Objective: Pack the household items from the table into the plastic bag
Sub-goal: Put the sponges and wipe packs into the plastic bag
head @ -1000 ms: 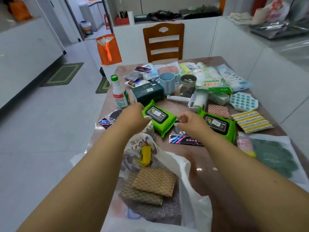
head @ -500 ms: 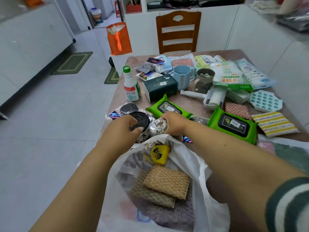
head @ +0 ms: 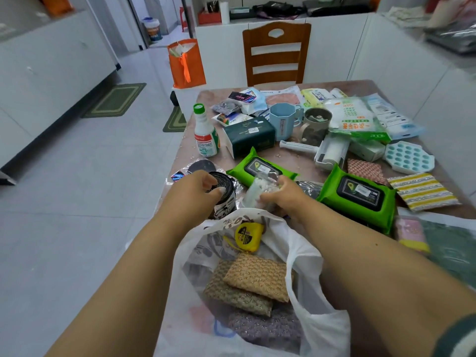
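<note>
A white plastic bag (head: 306,256) lies open at the near edge of the table (head: 296,161). Inside it are a yellow tape measure (head: 247,237) and woven scouring pads (head: 257,276). Just beyond the bag's rim my left hand (head: 193,197) grips a black roll of bags (head: 224,186). My right hand (head: 283,194) holds a clear packet of small white pieces (head: 260,190) beside it. Two green wet-wipe packs (head: 260,168) (head: 358,194) lie behind the hands.
Farther back stand a green-capped bottle (head: 204,132), a dark tissue box (head: 248,136), a blue cup (head: 283,121), a grey mug (head: 314,124), a lint roller (head: 327,150), a round blue tray (head: 408,157) and striped cloths (head: 422,190). A wooden chair (head: 277,52) stands behind the table.
Both hands came back from the green wipe pack toward the bag. The left took hold of the black roll, the right the clear packet, and both now sit just above the bag's rim.
</note>
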A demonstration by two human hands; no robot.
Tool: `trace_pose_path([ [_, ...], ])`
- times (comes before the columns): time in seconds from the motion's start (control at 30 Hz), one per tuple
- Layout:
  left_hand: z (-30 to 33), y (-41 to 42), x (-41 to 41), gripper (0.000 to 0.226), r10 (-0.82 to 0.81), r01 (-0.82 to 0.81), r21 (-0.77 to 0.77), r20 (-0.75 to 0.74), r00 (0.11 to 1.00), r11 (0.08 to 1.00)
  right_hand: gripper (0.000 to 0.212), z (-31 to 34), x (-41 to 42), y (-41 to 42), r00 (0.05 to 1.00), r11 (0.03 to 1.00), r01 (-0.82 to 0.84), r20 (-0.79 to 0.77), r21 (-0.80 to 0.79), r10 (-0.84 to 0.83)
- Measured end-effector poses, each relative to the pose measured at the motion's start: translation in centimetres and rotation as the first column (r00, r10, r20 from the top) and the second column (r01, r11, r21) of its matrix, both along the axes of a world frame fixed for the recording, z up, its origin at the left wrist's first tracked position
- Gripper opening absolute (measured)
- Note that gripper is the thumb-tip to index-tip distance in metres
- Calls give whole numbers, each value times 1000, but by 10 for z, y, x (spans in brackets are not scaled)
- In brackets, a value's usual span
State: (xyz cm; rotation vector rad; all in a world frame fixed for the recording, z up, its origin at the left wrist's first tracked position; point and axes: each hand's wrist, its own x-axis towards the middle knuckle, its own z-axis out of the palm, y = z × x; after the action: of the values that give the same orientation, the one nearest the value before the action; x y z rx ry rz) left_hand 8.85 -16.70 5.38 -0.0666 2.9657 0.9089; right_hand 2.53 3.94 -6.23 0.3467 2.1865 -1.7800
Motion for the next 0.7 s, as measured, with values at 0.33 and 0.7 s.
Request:
trace_pose_path([
  [0.33,11,-10,1,20,99,-97,58,-24,995,994,63,125,44,-13,955,898,-297,-117,-326,273],
  [0.7,18,-12,14,17,122,-115,121,-58,991,986,73,28,131,-118,922,785,-386,211,484,324],
])
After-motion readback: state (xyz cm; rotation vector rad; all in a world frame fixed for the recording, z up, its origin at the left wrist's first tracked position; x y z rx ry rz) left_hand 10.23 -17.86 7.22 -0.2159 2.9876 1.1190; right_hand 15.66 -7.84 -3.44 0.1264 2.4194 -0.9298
